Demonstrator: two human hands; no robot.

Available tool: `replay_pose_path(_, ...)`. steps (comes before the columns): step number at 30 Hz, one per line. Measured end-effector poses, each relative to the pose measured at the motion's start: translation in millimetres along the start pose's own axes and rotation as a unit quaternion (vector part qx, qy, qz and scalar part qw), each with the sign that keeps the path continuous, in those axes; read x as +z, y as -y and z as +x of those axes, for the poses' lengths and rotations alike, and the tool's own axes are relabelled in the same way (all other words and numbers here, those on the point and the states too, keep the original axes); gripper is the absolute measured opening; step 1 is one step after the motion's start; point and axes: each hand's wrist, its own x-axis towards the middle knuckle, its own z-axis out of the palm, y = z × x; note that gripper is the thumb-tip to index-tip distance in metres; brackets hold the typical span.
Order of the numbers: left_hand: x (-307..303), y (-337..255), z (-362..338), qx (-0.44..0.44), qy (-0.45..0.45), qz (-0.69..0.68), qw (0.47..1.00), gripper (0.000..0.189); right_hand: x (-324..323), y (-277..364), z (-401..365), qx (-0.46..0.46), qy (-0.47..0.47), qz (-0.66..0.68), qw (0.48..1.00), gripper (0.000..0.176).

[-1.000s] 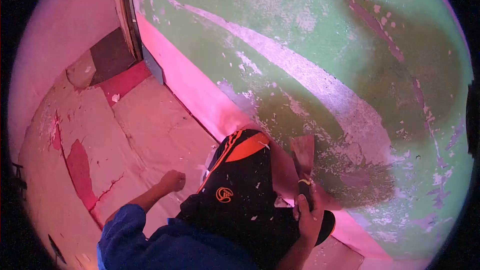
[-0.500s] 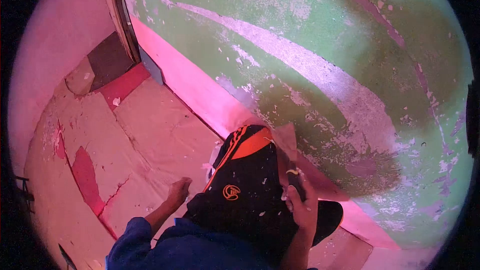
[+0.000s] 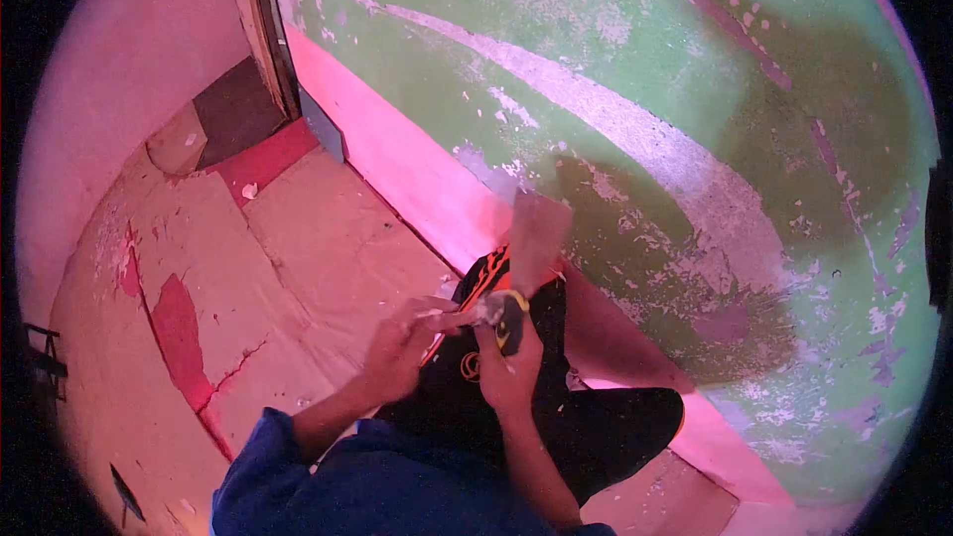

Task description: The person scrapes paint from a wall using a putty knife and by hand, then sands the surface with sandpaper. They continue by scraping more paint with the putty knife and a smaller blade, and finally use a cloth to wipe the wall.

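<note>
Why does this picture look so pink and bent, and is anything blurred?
Head view: a fisheye lens bows the peeling green wall and blacks out the corners; pinkish light tints the patchy floor; the flat-bladed scraper in the right hand looks smeared, with a dark shadow beside it on the wall.

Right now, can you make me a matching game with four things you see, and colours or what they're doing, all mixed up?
Things:
1. wall
2. shorts
3. sleeve
4. scraper

Colours or states:
a. blue
b. gripped in the right hand, blade pointing up
c. green, with paint flaking off
d. black with an orange stripe

Pairs: 1-c, 2-d, 3-a, 4-b
</note>
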Motion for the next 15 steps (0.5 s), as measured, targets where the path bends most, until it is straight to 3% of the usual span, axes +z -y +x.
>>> replay_pose_path(1,-14.9,1.7,-3.4,-0.066,0.018,0.008,0.998,0.023,6.6,-9.2,4.4,-0.001,0.002,0.002,1.000,0.028)
replay_pose_path(2,-23.1,13.2,-8.4,-0.069,-0.012,-0.046,0.996,0.013,14.9,-27.2,9.6,-0.019,-0.013,-0.003,1.000,0.025)
replay_pose_path(5,-53.5,21.0,-19.5,-0.076,-0.028,0.019,0.997,0.012,35.8,-23.2,17.5,-0.014,0.017,0.010,1.000,0.021)
replay_pose_path(6,-68.2,34.8,-26.3,-0.114,-0.077,0.157,0.978,0.019,45.0,-25.9,18.2,0.001,0.068,0.004,0.998,0.020)
replay_pose_path(10,-91.2,55.5,-40.5,-0.198,-0.124,0.234,0.944,0.027,74.6,-34.1,5.4,-0.024,0.225,-0.031,0.973,0.025)
replay_pose_path(11,-86.6,67.9,-49.7,-0.206,-0.141,0.077,0.965,0.022,81.2,-36.2,1.8,-0.041,0.268,-0.024,0.962,0.027)
replay_pose_path(12,-83.0,70.7,-54.0,-0.209,-0.153,-0.084,0.962,0.019,83.7,-32.8,-0.7,0.009,0.313,-0.043,0.949,0.030)
replay_pose_path(13,-83.8,69.2,-57.3,-0.210,-0.157,-0.087,0.961,0.019,86.5,-35.0,-3.0,0.010,0.317,-0.046,0.947,0.030)
replay_pose_path(15,-85.5,56.8,-60.7,-0.205,-0.138,-0.245,0.937,0.024,90.6,-47.1,-3.3,0.023,0.251,-0.142,0.957,0.027)
